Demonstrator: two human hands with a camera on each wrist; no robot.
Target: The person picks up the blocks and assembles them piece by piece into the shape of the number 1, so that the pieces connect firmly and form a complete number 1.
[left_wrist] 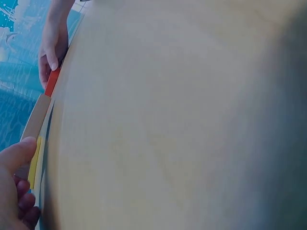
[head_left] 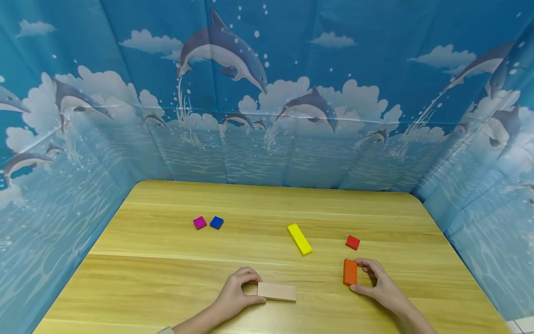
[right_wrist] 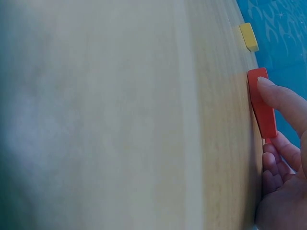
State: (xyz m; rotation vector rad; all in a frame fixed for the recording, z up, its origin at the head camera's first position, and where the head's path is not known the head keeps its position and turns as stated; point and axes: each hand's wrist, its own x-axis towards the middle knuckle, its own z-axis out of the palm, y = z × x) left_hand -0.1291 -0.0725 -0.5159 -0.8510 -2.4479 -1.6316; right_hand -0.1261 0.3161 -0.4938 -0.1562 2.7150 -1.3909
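Observation:
My left hand (head_left: pixel 235 294) grips the left end of a flat plain wooden block (head_left: pixel 277 292) between thumb and fingers, near the front of the table. To the right, my right hand (head_left: pixel 384 287) pinches an orange block (head_left: pixel 350 272) by its ends, thumb at the near end and fingers at the far one. The right wrist view shows the thumb on this orange block (right_wrist: pixel 262 105) close up. Seen from the left wrist, the wooden block (left_wrist: pixel 36 117) extends away from my thumb. Its end under the left fingers is partly hidden.
A yellow block (head_left: pixel 299 240) lies slantwise beyond and between the hands. A small red block (head_left: pixel 352 242) sits just behind the orange one. Farther left are a magenta block (head_left: pixel 200 223) and a blue block (head_left: pixel 216 222). A dolphin-print curtain (head_left: pixel 258 153) surrounds the wooden table (head_left: pixel 167 264).

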